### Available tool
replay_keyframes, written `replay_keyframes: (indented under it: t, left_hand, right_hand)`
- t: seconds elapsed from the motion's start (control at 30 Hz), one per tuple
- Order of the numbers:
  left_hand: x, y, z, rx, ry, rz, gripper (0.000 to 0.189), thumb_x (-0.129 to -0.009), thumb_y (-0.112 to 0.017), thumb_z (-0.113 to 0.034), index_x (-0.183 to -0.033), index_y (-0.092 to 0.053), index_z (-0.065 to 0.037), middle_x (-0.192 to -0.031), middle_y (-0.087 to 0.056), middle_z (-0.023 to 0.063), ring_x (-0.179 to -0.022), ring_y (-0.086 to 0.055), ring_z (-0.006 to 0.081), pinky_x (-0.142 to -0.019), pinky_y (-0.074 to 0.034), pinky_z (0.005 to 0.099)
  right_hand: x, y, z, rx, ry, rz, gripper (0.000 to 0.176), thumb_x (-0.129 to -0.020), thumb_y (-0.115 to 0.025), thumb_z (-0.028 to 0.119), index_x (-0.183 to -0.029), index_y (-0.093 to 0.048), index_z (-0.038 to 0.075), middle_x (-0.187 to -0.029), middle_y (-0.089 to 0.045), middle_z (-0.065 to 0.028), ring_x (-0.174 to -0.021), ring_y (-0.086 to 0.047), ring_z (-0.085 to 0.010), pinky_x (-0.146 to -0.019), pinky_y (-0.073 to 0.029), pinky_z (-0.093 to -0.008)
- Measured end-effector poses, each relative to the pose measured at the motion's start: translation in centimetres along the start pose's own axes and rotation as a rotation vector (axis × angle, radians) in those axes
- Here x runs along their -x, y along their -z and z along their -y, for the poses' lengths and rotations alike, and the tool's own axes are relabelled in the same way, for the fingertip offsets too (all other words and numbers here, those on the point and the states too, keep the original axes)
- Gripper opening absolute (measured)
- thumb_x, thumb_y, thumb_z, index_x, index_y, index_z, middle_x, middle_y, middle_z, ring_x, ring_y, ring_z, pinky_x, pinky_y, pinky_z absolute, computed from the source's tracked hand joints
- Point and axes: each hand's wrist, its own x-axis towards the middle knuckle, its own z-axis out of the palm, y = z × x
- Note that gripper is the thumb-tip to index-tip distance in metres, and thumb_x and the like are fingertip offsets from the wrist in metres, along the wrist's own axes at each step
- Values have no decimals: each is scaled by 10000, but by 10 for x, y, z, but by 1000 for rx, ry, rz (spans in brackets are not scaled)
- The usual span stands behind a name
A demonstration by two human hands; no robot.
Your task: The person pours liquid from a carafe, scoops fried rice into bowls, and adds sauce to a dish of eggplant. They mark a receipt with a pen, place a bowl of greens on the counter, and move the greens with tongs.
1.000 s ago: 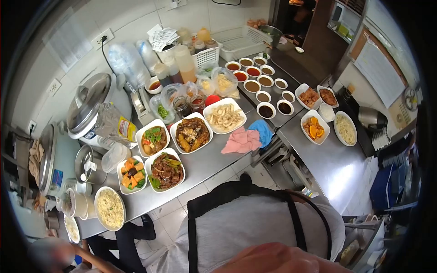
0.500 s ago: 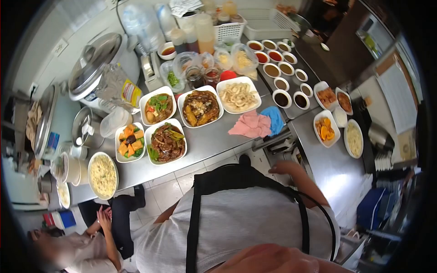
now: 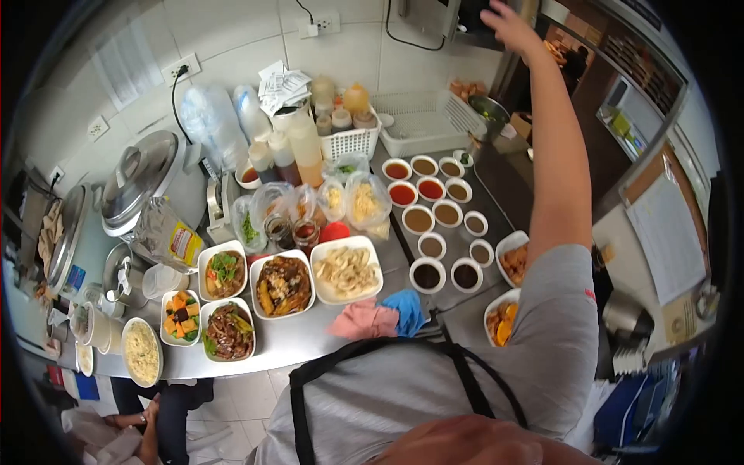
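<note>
My right arm stretches up across the right side of the view. At its end, my right hand is raised with fingers spread and nothing in it. It is nearest to a grey wall-mounted appliance at the top, its fingertips overlapping the dark end of it. My left hand is out of view. Below the raised arm, several small white bowls of sauce stand on the steel counter. A dish of orange slices is partly hidden by my sleeve.
White dishes hold noodles, a dark stew and sliced meat. Pink and blue cloths lie at the counter edge. Sauce bottles and a white basket stand behind. A seated person is at lower left.
My right hand has risen from beside my waist to the upper right. The view has tilted up and turned right, showing more wall. My right arm now covers some dishes at the right.
</note>
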Motion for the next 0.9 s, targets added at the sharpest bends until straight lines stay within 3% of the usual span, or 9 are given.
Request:
replay_keyframes:
  t: [0.07,0.13,0.27,0.53,0.7,0.77,0.83,0.87,0.9]
  left_hand:
    - [19,-4,-32,16,3,34,399,-832,-372,-311,-1077,-501,-23,-1114,-498,153,-1041,-476,271,-872,-370,361]
    - [38,-7,-60,31,6,68,405,-829,-378,-320,-1073,-503,-22,-1109,-500,156,-1039,-477,273,-869,-372,363]
    - [81,-22,-101,77,51,182,418,-821,-391,-338,-1067,-507,-20,-1101,-504,161,-1035,-480,277,-864,-375,366]
    - [217,-119,-105,146,401,694,446,-806,-417,-373,-1054,-517,-16,-1085,-513,172,-1027,-485,286,-853,-380,372]
    - [253,-163,-78,-77,424,1158,465,-797,-433,-395,-1046,-522,-13,-1074,-518,179,-1022,-488,291,-847,-384,377]
    - [220,-123,-104,-185,272,1004,473,-793,-440,-404,-1043,-524,-12,-1070,-520,182,-1020,-490,293,-844,-386,378]
    - [169,-15,-206,142,223,548,434,-807,-443,-353,-1065,-506,-10,-1027,-534,206,-985,-503,315,-836,-392,365]
    - [150,6,-234,422,13,407,366,-832,-449,-233,-1105,-469,8,-1068,-527,155,-994,-497,230,-852,-377,317]
    - [135,16,-264,832,-160,307,451,-809,-496,-257,-1182,-410,-19,-1116,-501,142,-1043,-472,221,-878,-363,316]
  right_hand:
    - [-34,-2,30,-216,51,-51,654,-749,-533,346,-1290,-251,110,-1362,-142,-150,-1222,-133,-413,-995,-201,-368]
    - [-74,-12,43,18,-32,-191,682,-725,-554,343,-1294,-248,125,-1330,-105,-263,-1190,-218,-426,-969,-255,-389]
    - [-108,-30,74,203,-94,-300,722,-700,-557,360,-1299,-232,121,-1336,-64,-266,-1198,-194,-434,-997,-183,-397]
    - [-184,-65,-36,587,177,-210,597,-745,-542,348,-1215,-333,48,-1164,-308,-223,-1055,-364,-332,-896,-304,-361]
    - [-170,-40,-99,858,383,-559,535,-773,-533,340,-1164,-396,2,-1056,-460,-197,-966,-470,-268,-833,-379,-338]
    - [-120,-45,-89,812,594,-715,516,-784,-529,337,-1143,-421,-17,-1013,-521,-186,-930,-513,-242,-808,-409,-329]
    - [7,-92,-5,244,609,-324,457,-759,-568,223,-1112,-441,-38,-1031,-521,-182,-912,-527,-221,-794,-422,-315]
    - [90,-125,54,-138,500,-97,428,-728,-609,110,-1091,-449,-50,-1070,-491,-184,-912,-520,-212,-792,-421,-306]
    - [140,-153,84,-49,648,12,413,-758,-572,177,-1125,-453,29,-1106,-484,-153,-1007,-474,-240,-857,-367,-338]
